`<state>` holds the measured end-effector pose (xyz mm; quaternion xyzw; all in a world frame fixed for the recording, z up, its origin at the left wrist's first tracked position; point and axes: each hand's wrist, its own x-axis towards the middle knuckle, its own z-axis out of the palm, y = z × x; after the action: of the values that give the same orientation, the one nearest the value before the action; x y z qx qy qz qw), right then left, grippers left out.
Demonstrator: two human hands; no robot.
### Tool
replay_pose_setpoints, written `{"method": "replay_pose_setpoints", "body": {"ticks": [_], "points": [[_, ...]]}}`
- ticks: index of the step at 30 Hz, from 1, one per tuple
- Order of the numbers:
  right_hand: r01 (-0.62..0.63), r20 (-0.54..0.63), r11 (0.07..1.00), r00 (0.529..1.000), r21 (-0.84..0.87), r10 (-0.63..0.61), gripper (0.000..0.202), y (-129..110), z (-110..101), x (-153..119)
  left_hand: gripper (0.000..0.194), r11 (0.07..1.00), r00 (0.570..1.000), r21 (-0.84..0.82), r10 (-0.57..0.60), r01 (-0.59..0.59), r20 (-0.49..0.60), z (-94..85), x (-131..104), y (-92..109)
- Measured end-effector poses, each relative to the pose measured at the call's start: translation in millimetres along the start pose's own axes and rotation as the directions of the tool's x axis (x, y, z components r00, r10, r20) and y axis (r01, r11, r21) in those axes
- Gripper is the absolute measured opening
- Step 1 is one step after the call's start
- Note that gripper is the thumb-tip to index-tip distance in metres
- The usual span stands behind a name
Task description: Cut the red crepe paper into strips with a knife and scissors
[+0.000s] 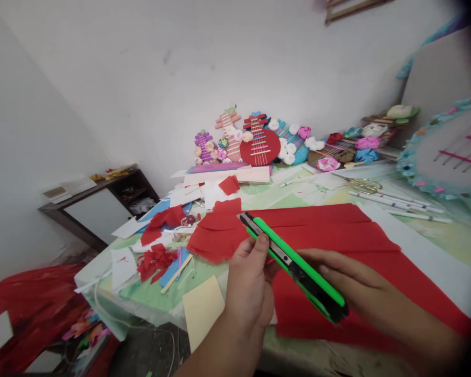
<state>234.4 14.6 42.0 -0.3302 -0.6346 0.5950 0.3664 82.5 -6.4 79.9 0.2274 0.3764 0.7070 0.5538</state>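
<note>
A green and black box cutter [294, 267] is held up diagonally in front of me. My left hand [249, 283] is closed around its upper part, thumb pressed on the body near the slider. The cutter's metal tip end points up and left. Beside the cutter's lower half, my right hand [353, 283] has its fingers stretched out to the left; their tips pass behind the cutter, so contact is hidden. Under both hands lies a large folded red sheet [337, 230], with a smaller torn red piece [210, 238] to its left.
Red scraps [155, 262] and a cream card [204, 309] lie on the green-covered table. Scissors [363, 184] and several white sticks [400, 201] are at the right. Decorated instrument-shaped crafts [261, 144] lean on the wall. A dark cabinet [102, 204] stands left.
</note>
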Motion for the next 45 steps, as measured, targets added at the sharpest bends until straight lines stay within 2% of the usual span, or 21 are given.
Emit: {"method": "replay_pose_setpoints", "body": {"ticks": [2, 4, 9, 13, 18, 26, 30, 34, 37, 40, 43, 45], "points": [[-0.117, 0.058, 0.974, 0.993, 0.194, 0.107, 0.037, -7.7, 2.8, -5.0, 0.035, 0.999, 1.0, 0.041, 0.023, -0.024, 0.02, 0.5, 3.1, 5.4], [-0.129, 0.102, 0.962, 0.989, 0.242, 0.107, 0.041, -11.9, 10.8, -5.9, 0.032, 0.995, 0.998, 0.083, 0.05, -0.054, 0.049, 1.7, 4.2, 6.8], [-0.075, -0.005, 0.995, 0.997, 0.068, 0.075, 0.035, -6.9, 25.6, -3.9, 0.029, 0.982, 0.991, 0.164, 0.081, -0.098, 0.105, 2.0, 6.4, 0.4], [-0.09, -0.082, 0.995, 0.992, 0.053, 0.094, 0.035, 4.2, 27.8, -7.3, 0.029, 0.982, 0.988, 0.178, 0.039, -0.066, 0.15, 0.2, 7.9, -7.4], [-0.095, -0.095, 0.994, 0.99, 0.061, 0.101, 0.038, 10.5, 28.4, -12.8, 0.03, 0.98, 0.979, 0.191, 0.01, -0.05, 0.202, -0.7, 5.3, -12.5], [-0.09, -0.132, 0.993, 0.988, -0.077, 0.079, 0.04, 7.8, 27.8, -20.2, 0.029, 0.955, 0.966, 0.297, -0.071, -0.007, 0.251, -0.3, 0.7, -10.7], [-0.067, -0.132, 0.998, 0.989, 0.002, 0.066, 0.039, 8.0, 31.0, -22.2, 0.03, 0.928, 0.95, 0.371, -0.15, 0.04, 0.273, -4.8, -2.4, -16.2], [-0.137, -0.124, 0.981, 0.98, 0.135, 0.153, 0.045, 13.4, 31.4, -23.7, 0.03, 0.91, 0.94, 0.41, -0.195, 0.066, 0.28, -10.0, -3.0, -21.3], [-0.191, -0.122, 0.964, 0.969, 0.185, 0.216, 0.05, 15.0, 30.5, -22.8, 0.026, 0.899, 0.938, 0.436, -0.183, 0.039, 0.294, -11.8, -0.8, -22.2], [-0.178, -0.184, 0.971, 0.961, 0.16, 0.206, 0.048, 10.5, 30.2, -17.8, 0.022, 0.868, 0.936, 0.496, -0.161, -0.016, 0.313, -12.7, 1.8, -23.9], [-0.165, -0.22, 0.98, 0.957, 0.112, 0.186, 0.046, 3.4, 26.1, -10.0, 0.021, 0.799, 0.934, 0.595, -0.146, -0.083, 0.326, -14.8, 3.6, -21.3], [-0.165, -0.275, 0.986, 0.947, 0.018, 0.164, 0.046, -0.2, 17.6, -4.2, 0.024, 0.719, 0.942, 0.679, -0.108, -0.148, 0.319, -18.5, 6.0, -10.1]]}}
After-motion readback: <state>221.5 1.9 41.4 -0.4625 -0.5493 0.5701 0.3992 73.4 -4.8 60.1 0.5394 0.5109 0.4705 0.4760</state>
